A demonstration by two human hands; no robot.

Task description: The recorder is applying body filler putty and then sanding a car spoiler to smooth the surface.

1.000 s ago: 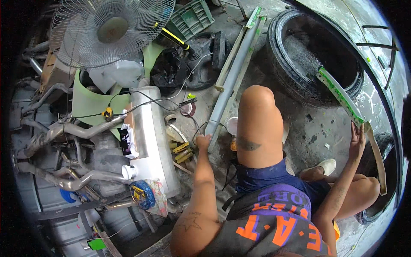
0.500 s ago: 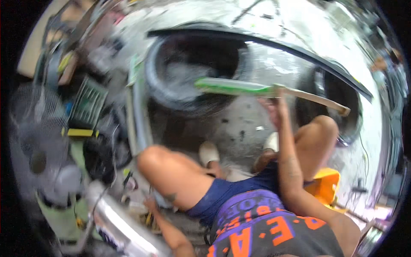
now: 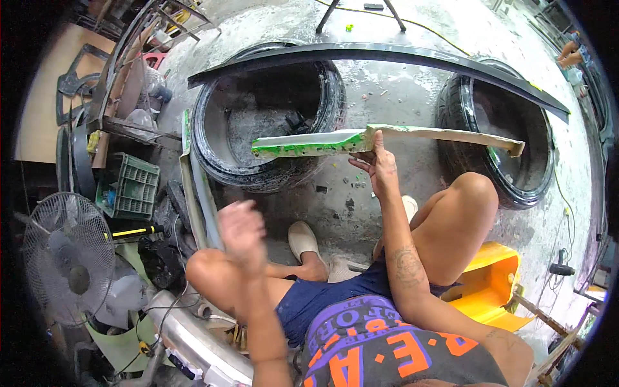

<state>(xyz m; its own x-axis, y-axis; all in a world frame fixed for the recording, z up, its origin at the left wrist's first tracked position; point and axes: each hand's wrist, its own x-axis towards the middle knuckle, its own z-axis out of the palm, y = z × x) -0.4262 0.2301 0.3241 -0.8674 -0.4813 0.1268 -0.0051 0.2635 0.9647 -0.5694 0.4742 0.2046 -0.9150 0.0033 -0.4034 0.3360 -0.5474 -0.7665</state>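
My right hand [image 3: 377, 164] grips a long thin strip [image 3: 309, 143] from underneath near its middle. The strip is green and white on the left half, tan [image 3: 451, 134] on the right, and spans above two black tyres [image 3: 274, 168] [image 3: 454, 113]. My left hand [image 3: 242, 232] is raised over my left leg, blurred by motion, its fingers loosely apart and nothing visible in them. Left of it, a long grey bar [image 3: 200, 193] with pale strips leans among the clutter.
A long black curved trim piece [image 3: 387, 51] rests across both tyres. A pedestal fan [image 3: 69, 258], green crate [image 3: 129, 186], metal muffler [image 3: 187, 335] and metal frame [image 3: 119, 126] crowd the left. A yellow plastic piece [image 3: 483, 290] and cables lie right. Another person's limb [image 3: 569, 53] shows at far top right.
The view has swung toward both tyres. My right hand still holds the strip, now lying crosswise. My left hand has risen from down by the grey bar and muffler.
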